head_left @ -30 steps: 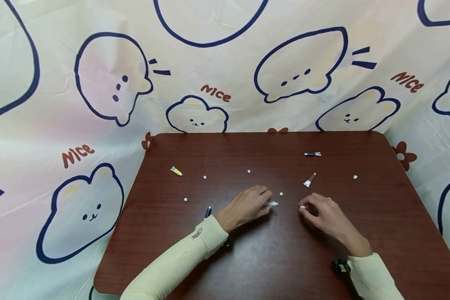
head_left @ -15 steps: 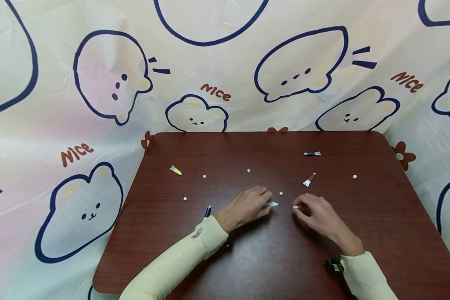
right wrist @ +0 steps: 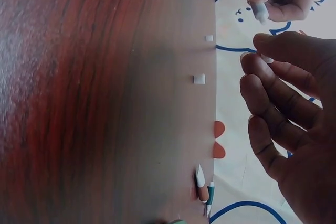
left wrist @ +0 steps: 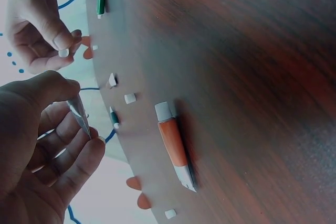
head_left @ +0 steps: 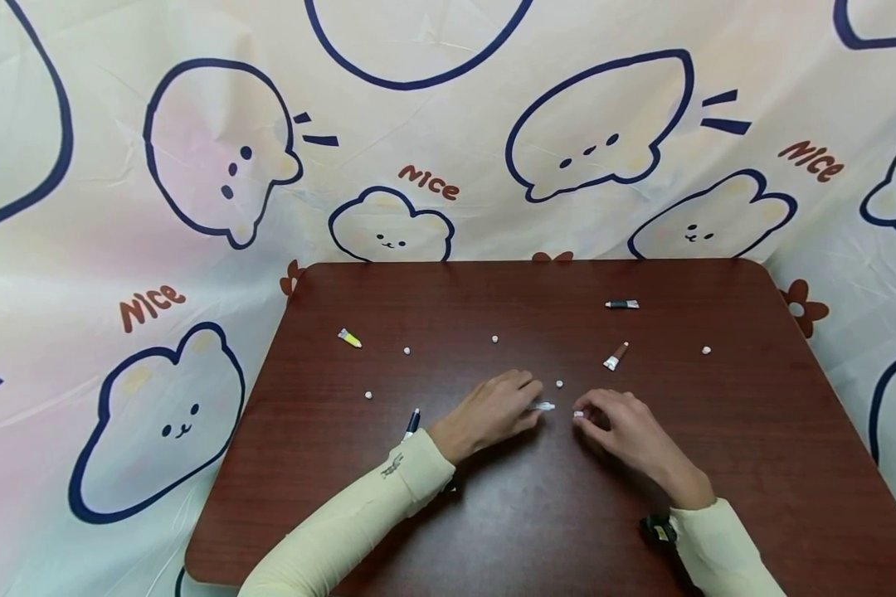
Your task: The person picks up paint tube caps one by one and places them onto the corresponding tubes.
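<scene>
- A small bright yellow tube with a pale end (head_left: 349,338) lies near the left edge of the brown wood-grain table (head_left: 538,531), toward its far left corner.
- Just beyond it, one tiny white cap (head_left: 368,395) sits nearer the front edge, another white cap (head_left: 406,351) nearer the far edge.
- A slim dark blue tube (head_left: 414,421) lies partly hidden by the left sleeve (head_left: 396,481).
- The left hand (head_left: 485,413), mid-table, pinches a slender silvery tube (head_left: 542,406), its tip pointing toward the right edge.
- Beyond that hand, a third white cap (head_left: 495,339) lies toward the far edge; a fourth white cap (head_left: 559,384) lies between the hands.
- The right hand's (head_left: 630,431) grip pinches a small white piece (head_left: 578,414) between thumb and finger, apart from the silvery tube.
- A brown tube with a white end (head_left: 616,356) lies beyond it; a dark tube (head_left: 622,305) lies near the far edge.
- A fifth white cap (head_left: 706,350) sits toward the right edge.
</scene>
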Tool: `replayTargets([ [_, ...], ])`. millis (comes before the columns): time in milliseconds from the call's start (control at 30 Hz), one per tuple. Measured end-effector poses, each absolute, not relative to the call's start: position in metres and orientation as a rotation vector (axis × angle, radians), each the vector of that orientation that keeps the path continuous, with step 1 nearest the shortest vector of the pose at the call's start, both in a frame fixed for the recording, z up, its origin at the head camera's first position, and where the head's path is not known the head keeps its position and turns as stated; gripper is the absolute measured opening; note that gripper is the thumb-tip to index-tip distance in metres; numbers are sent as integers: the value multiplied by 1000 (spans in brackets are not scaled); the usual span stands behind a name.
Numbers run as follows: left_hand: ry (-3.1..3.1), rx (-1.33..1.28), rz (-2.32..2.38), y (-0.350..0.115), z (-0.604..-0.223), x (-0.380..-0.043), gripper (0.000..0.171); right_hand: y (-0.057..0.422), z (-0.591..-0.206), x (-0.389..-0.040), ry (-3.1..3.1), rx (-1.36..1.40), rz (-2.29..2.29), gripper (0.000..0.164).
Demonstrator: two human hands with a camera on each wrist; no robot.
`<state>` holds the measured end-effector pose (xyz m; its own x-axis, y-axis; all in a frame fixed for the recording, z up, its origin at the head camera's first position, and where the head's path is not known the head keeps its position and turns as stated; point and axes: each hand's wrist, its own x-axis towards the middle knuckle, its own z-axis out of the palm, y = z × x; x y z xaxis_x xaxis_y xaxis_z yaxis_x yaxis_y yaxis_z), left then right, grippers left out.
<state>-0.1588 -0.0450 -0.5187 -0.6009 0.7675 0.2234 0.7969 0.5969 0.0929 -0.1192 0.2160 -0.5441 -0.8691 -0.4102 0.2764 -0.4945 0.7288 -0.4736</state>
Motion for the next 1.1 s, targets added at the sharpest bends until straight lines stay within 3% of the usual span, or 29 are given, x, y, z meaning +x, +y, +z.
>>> replayTargets([
  [600, -2603, -1338, -303, -43, -520, -157, 16, 203, -547, -122, -2603, 831, 840, 26],
  [1100, -2587, -1351, -307, -44, -521, -154, 16, 195, -546, -124, -2642, 824, 850, 24],
])
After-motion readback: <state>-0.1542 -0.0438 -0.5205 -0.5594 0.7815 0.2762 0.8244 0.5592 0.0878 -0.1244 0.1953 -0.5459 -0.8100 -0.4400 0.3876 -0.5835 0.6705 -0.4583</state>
